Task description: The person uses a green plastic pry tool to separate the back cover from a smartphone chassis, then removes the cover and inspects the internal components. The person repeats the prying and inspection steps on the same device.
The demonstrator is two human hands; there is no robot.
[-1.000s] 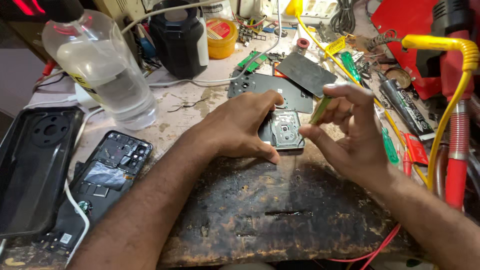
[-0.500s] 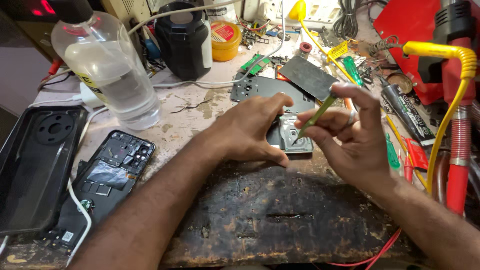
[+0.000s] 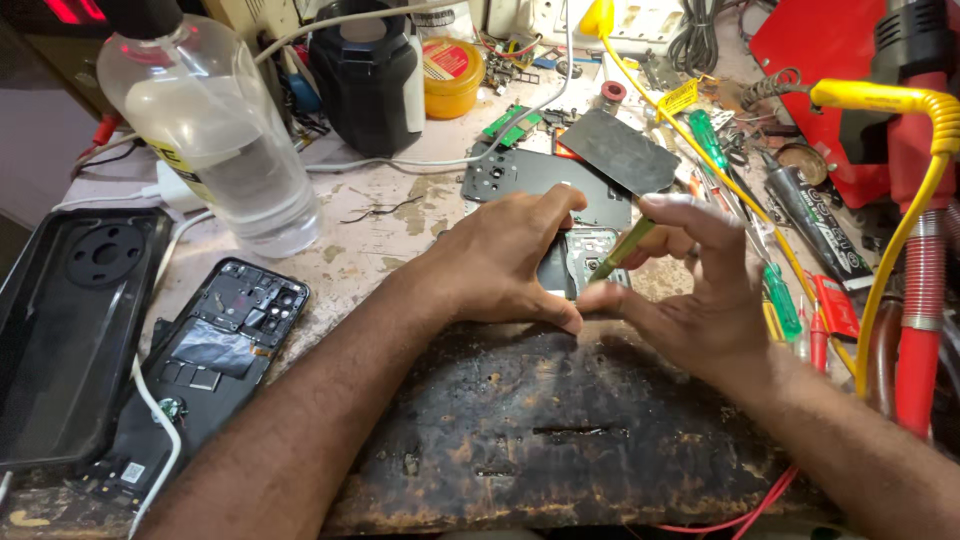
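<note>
We count two hands, left hand (image 3: 505, 262) pressing one phone (image 3: 585, 262), right hand (image 3: 700, 290) pinching one screwdriver (image 3: 622, 249), now tilted lower, one bottle (image 3: 215, 140).

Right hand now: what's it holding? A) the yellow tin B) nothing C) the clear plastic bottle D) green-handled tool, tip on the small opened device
D: the right hand pinches a slim green-handled tool angled down onto the small opened device, which the left hand steadies; the clear plastic bottle and the yellow tin stand untouched farther back.
</note>
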